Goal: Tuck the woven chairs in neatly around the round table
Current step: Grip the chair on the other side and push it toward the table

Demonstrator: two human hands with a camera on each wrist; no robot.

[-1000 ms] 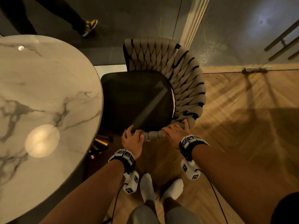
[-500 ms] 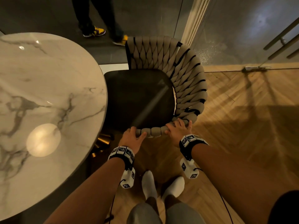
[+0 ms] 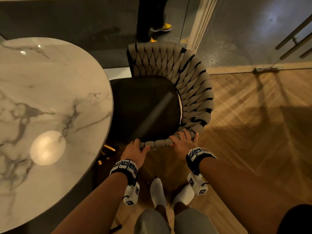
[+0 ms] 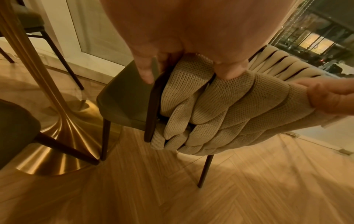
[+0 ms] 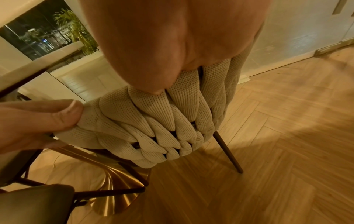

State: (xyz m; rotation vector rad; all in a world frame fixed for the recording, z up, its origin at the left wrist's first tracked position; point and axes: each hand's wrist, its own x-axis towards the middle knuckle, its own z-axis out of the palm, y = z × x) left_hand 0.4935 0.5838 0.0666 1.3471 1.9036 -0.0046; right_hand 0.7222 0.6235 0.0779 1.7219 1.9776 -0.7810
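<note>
From the head view, your left hand (image 3: pixel 135 150) and right hand (image 3: pixel 183 141) both gripped the woven chair (image 3: pixel 170 92) by its near arm-end, seat beside the marble tabletop (image 3: pixel 50 92) edge. At the left wrist, fingers (image 4: pixel 145 71) curled over soft, padded weave on a stiff frame. At the right wrist, the thumb (image 5: pixel 149 72) pressed the weave; it probably slid lightly.

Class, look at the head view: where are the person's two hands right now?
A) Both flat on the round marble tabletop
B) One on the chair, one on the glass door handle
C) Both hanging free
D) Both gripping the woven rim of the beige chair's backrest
D: the left hand and right hand both grip the top rim of the beige woven chair, beside the round marble table.
</note>
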